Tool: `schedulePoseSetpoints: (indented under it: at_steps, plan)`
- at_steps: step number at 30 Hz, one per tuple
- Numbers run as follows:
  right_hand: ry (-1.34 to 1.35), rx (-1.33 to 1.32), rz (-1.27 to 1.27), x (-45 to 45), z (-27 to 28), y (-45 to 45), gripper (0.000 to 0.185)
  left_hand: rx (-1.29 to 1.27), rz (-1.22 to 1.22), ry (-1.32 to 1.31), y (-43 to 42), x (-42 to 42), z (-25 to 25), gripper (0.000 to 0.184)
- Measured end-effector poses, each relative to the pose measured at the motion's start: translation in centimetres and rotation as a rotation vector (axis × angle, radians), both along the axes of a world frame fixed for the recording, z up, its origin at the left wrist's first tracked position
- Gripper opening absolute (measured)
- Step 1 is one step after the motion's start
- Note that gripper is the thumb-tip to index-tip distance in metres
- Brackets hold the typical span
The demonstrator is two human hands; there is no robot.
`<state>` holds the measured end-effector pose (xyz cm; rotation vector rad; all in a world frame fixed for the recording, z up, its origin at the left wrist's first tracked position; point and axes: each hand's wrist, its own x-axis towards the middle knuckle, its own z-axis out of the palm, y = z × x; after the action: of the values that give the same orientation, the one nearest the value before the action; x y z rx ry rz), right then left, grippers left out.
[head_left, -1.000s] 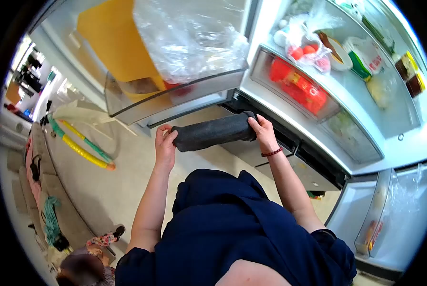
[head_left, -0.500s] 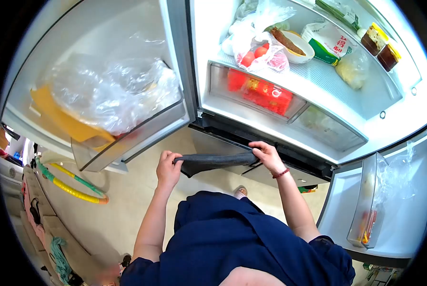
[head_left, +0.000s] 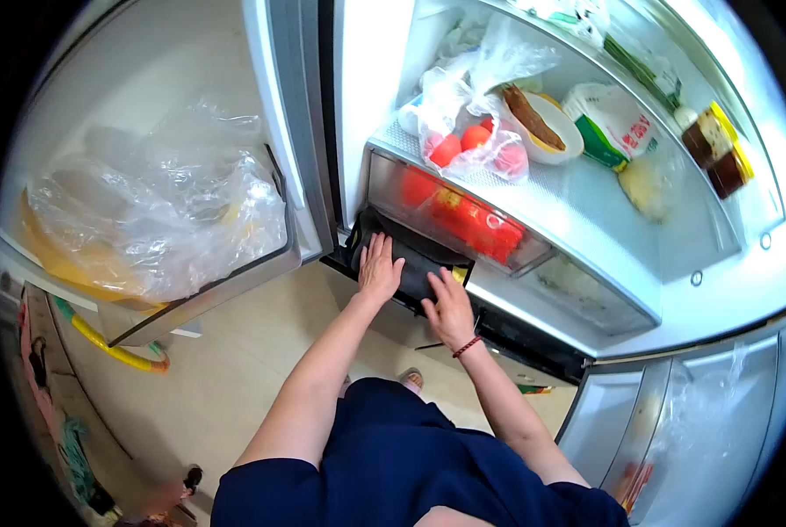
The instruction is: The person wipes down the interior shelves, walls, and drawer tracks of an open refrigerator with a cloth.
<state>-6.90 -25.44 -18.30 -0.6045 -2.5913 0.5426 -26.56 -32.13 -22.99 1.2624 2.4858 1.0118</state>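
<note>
A dark grey cloth (head_left: 413, 276) lies along the fridge's bottom edge, below the clear drawer (head_left: 463, 220) with red packages in it. My left hand (head_left: 378, 270) rests flat on the cloth's left part, its fingers spread. On the cloth's right end is my right hand (head_left: 450, 309), fingers apart and stretched out, with a dark red bead bracelet at the wrist. Neither hand grips the cloth. Part of the cloth is hidden under my fingers.
The left fridge door (head_left: 310, 132) stands open, with plastic bags (head_left: 173, 211) in its bin. On the right is another open door (head_left: 744, 395). A bowl (head_left: 555, 132), tomatoes and jars (head_left: 716, 149) sit on the shelves. A person is partly visible at bottom left.
Both hands have moved up and forward to the fridge's bottom edge. The cloth, earlier held stretched between them, now lies there under the opened hands. The view has shifted.
</note>
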Motion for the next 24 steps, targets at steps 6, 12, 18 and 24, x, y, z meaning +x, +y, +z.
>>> schedulePoseSetpoints:
  at_steps: [6, 12, 18, 24]
  plan:
    - [-0.142, 0.114, 0.122, -2.2, -1.8, 2.2, 0.07, -0.034, 0.255, 0.263, 3.0, -1.8, -0.3, 0.078]
    - [-0.157, 0.061, 0.178, -1.9, -1.3, 3.0, 0.072, -0.095, 0.396, 0.297, 7.4, -2.1, 0.7, 0.068]
    - [-0.17, 0.028, 0.244, -1.2, -0.8, 3.9, 0.069, -0.013, 0.303, 0.25, 6.8, -1.6, 0.8, 0.057]
    - [-0.179, 0.085, 0.251, 0.3, -2.0, 4.0, 0.056, 0.102, -0.286, 0.26, 3.4, 0.8, -0.5, 0.053]
